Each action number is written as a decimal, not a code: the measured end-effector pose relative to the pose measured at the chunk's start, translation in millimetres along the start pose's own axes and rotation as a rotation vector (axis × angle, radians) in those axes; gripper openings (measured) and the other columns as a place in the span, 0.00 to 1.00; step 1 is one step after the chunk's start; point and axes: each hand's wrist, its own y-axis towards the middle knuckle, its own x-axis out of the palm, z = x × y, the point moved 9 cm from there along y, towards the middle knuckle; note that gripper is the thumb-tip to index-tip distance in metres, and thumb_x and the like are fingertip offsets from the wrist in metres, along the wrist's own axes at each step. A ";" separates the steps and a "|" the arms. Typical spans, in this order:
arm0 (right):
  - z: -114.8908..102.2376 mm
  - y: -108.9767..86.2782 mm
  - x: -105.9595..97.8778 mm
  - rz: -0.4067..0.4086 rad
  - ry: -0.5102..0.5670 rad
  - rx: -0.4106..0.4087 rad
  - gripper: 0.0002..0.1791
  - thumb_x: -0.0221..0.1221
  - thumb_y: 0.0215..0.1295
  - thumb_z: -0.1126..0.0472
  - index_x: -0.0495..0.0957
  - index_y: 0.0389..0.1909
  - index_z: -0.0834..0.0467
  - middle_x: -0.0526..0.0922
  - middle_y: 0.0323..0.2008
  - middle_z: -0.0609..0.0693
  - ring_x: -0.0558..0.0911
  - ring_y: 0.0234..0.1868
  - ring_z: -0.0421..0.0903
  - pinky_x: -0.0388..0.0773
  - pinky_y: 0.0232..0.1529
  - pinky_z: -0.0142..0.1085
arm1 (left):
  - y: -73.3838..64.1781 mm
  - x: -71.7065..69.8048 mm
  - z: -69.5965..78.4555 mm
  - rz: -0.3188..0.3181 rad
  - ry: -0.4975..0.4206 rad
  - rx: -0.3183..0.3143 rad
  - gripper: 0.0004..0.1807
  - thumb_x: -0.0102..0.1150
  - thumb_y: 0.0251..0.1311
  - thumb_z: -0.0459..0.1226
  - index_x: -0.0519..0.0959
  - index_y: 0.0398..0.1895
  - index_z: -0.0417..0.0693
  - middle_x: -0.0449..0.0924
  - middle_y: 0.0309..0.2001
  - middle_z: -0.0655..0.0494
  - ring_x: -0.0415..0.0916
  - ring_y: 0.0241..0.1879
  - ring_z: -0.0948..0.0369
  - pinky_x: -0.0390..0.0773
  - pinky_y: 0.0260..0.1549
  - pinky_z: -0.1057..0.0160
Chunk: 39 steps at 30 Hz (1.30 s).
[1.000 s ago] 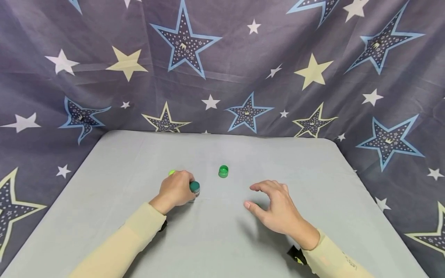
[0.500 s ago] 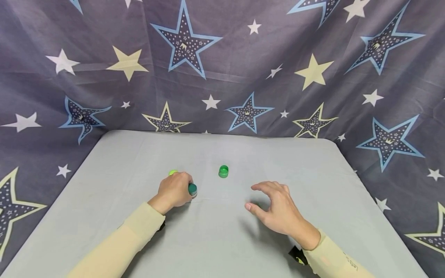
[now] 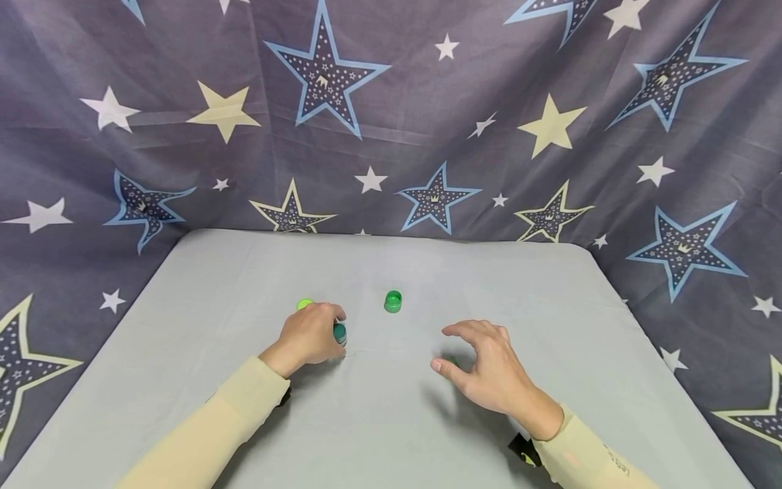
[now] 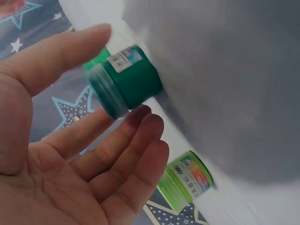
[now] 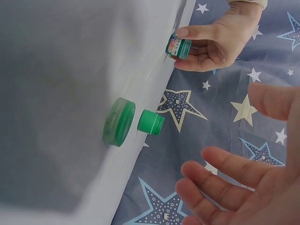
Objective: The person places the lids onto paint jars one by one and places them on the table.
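Over the table [image 3: 379, 421] at left, the left hand [image 3: 310, 333] was held open around the upright teal jar [image 4: 138, 79]; touch could not be told. At right, the right hand [image 3: 489, 367] was held open. The green jar [image 3: 393, 303] was seen farther off. The lime jar [image 4: 188, 182] and green disc [image 5: 119, 122], mostly hidden from the head, were bared by the left and right wrist views.

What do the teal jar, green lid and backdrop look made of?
Teal jar: probably plastic, smooth, faintly glossy; the translucent band suggests it, though glass isn't ruled out.
Green lid: likely plastic, smooth; translucent rim around a green face.
Backdrop: fabric, mostly matte; soft folds and creases distort the stars.
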 end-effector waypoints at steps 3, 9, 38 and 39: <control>0.8 -0.2 0.0 0.000 -0.007 0.002 0.27 0.75 0.55 0.45 0.84 0.52 0.55 0.86 0.52 0.47 0.80 0.56 0.48 0.65 0.53 0.47 | -0.9 -4.2 5.9 0.032 -0.044 0.001 0.33 0.84 0.41 0.40 0.84 0.54 0.41 0.86 0.48 0.48 0.81 0.47 0.51 0.80 0.44 0.47; 1.2 -0.4 -1.2 0.004 -0.016 0.002 0.27 0.75 0.55 0.45 0.84 0.52 0.56 0.86 0.51 0.48 0.80 0.55 0.49 0.65 0.51 0.46 | 2.5 -14.0 18.6 0.120 -0.109 0.015 0.30 0.82 0.46 0.42 0.84 0.54 0.43 0.86 0.46 0.50 0.81 0.48 0.49 0.80 0.43 0.48; 2.4 -1.3 -3.4 0.006 -0.009 0.010 0.28 0.75 0.55 0.44 0.84 0.53 0.55 0.86 0.52 0.48 0.80 0.55 0.49 0.64 0.51 0.46 | 49.2 -3.9 38.3 0.146 -0.218 -0.070 0.32 0.82 0.48 0.44 0.83 0.58 0.48 0.85 0.52 0.54 0.79 0.54 0.49 0.78 0.49 0.50; 2.5 -1.5 -3.4 0.005 -0.009 0.011 0.28 0.75 0.55 0.45 0.84 0.53 0.55 0.86 0.52 0.48 0.80 0.55 0.49 0.64 0.51 0.46 | 50.9 -2.8 38.4 0.139 -0.214 -0.070 0.32 0.82 0.48 0.44 0.83 0.58 0.47 0.85 0.52 0.54 0.79 0.54 0.49 0.78 0.49 0.50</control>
